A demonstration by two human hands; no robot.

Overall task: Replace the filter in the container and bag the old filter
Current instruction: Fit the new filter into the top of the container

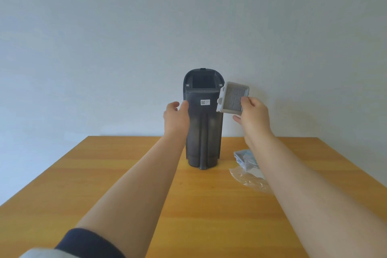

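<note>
A tall dark grey container stands upright on the wooden table, with a white label on its front. Its square filter slot at the top is open and looks empty. My left hand grips the container's upper left side. My right hand holds a white-framed pleated filter in the air, just right of the container's top. A second filter lies in a clear plastic bag on the table to the right, partly hidden by my right forearm.
A plain pale wall rises right behind the table's far edge. The table's left and near parts show bare wood. A dark sleeve cuff covers my left upper forearm at the bottom left.
</note>
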